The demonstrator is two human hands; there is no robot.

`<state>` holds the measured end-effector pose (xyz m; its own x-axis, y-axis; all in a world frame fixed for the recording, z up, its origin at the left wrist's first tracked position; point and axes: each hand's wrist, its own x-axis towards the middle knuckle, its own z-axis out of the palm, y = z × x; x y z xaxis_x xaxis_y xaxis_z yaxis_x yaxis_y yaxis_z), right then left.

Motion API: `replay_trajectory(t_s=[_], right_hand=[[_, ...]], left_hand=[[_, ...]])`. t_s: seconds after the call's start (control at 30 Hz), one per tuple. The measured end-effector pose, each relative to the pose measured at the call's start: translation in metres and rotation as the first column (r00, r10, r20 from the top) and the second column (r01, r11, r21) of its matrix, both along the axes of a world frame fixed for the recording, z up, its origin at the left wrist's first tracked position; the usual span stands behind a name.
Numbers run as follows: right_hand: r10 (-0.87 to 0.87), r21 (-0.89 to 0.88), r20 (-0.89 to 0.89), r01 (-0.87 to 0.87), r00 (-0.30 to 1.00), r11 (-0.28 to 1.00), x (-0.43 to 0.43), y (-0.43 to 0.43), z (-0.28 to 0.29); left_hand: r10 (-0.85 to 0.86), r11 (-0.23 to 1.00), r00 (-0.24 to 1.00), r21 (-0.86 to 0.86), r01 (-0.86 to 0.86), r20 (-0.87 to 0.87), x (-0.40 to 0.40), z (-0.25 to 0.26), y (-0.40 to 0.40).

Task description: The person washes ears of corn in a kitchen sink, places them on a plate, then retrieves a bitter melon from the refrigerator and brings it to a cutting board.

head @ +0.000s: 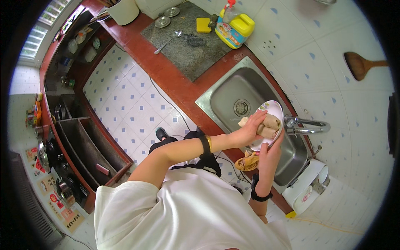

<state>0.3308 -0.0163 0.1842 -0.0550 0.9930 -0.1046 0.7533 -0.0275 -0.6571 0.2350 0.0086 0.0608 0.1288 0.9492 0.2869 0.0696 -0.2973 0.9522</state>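
Note:
A white plate with a floral rim is held tilted above the stainless steel sink. On it lie thick pale-brown pieces that look like lotus root; a hole shows in one end. My left hand rests across these pieces, its fingers spread over them and pressing them to the plate. From below, my right hand grips the plate's near rim, thumb on the edge; its other fingers are mostly hidden behind the plate. Just beyond the plate stands the chrome faucet.
A yellow cloth hangs by the sink's front edge. On the dark stone counter lie a metal spoon, a yellow sponge and a yellow detergent jug. A wooden spatula hangs on the wall. A white rack holds dishes at right.

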Motion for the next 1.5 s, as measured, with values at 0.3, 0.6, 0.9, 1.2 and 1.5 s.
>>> replay_trajectory(t_s=[0.3, 0.6, 0.9, 1.2, 1.5], right_hand=[[-0.408, -0.358, -0.695, 0.208, 0.592, 0.91, -0.012, -0.002, -0.05], [-0.393, -0.427, -0.826, 0.008, 0.404, 0.904, -0.225, -0.062, -0.055], [-0.135, -0.37, -0.897, -0.548, 0.42, 0.75, -0.445, -0.109, -0.073], [0.12, -0.373, -0.871, -0.799, 0.477, 0.472, -0.627, -0.105, -0.067], [0.179, -0.354, -0.887, -0.875, 0.427, 0.331, -0.823, -0.076, -0.089]], left_hand=[[0.061, 0.94, 0.877, 0.323, 0.111, -0.477, -0.081, 0.032, 0.006], [0.303, 0.91, 0.727, 0.414, -0.028, -0.616, -0.312, 0.073, -0.081], [0.407, 0.899, 0.513, 0.23, -0.374, -0.756, -0.526, 0.081, -0.216], [0.648, 0.66, 0.357, 0.263, -0.704, -0.673, -0.664, 0.068, -0.276], [0.586, 0.668, 0.39, 0.151, -0.728, -0.71, -0.847, 0.067, -0.279]])
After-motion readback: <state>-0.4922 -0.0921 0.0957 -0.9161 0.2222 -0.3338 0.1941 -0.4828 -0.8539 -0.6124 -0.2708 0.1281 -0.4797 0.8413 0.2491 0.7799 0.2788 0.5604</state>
